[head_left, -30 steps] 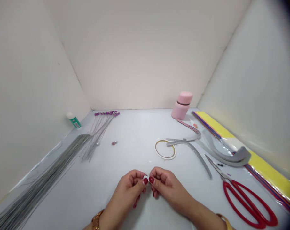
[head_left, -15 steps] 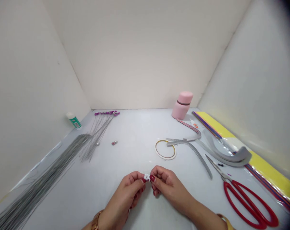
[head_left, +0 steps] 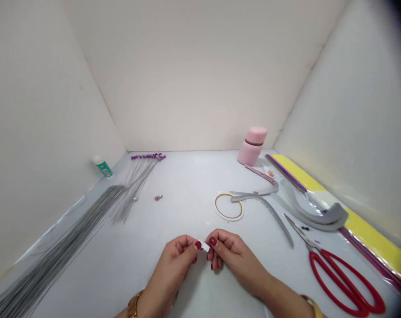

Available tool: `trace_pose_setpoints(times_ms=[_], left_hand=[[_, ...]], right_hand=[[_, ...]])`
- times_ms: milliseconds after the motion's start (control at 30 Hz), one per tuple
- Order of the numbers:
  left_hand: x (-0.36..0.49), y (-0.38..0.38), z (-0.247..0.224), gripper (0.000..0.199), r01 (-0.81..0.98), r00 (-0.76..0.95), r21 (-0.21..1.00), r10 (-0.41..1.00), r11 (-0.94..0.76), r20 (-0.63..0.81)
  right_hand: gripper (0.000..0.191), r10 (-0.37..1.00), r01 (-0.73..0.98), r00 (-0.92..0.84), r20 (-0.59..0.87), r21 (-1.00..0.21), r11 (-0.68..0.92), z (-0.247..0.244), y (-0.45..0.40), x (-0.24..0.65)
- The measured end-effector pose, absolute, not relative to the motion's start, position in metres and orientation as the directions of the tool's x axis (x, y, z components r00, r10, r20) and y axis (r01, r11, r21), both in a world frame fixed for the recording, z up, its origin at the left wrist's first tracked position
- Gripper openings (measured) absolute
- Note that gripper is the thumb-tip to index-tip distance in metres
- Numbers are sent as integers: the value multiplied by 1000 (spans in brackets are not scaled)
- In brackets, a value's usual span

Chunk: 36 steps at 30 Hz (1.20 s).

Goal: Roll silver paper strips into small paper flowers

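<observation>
Three plain off-white walls (head_left: pixel 193 75) around glossy pale-grey tabletop (head_left: pixel 190 181). Left hand (head_left: pixel 174 259) pinches small flat white piece (head_left: pixel 204 246); right hand (head_left: pixel 233 254) at its edge, can't tell if gripping.

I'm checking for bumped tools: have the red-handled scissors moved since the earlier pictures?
No: judged against the yellow sheet, the red-handled scissors show no visible shift either way.
</observation>
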State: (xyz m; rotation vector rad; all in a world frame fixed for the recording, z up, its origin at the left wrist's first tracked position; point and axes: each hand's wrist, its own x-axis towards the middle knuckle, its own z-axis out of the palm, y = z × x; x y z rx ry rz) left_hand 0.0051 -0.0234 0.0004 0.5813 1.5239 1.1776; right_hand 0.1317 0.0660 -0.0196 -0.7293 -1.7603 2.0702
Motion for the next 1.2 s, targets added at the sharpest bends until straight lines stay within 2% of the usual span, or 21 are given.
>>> trace_pose_setpoints(times_ms=[167,367,600,900,1067,1200], left_hand=[[2,-24,-3,22,-216,-292,905,860,367,-419],[-1,-24,-7,21,-92,-251,949,916,300,-314],[1,-25,-5,22,-65,-227,969,942,237,-246],[-2,-26,-4,27,235,-247,942,952,239,-180],[0,-29,6,26,473,-250,858,964,202,-89],[-2,-29,7,24,596,-208,786,977,166,-48]], right_hand=[[21,551,65,-820,-157,-981,-183,-20,66,131],[20,569,70,-807,-159,-982,-176,-23,67,131],[22,583,68,-794,-173,-978,-197,-19,66,132],[18,596,87,-788,-156,-986,-143,-18,64,129],[11,613,137,-779,-132,-990,-40,-22,64,131],[11,563,133,-808,-174,-985,-113,-24,65,133]])
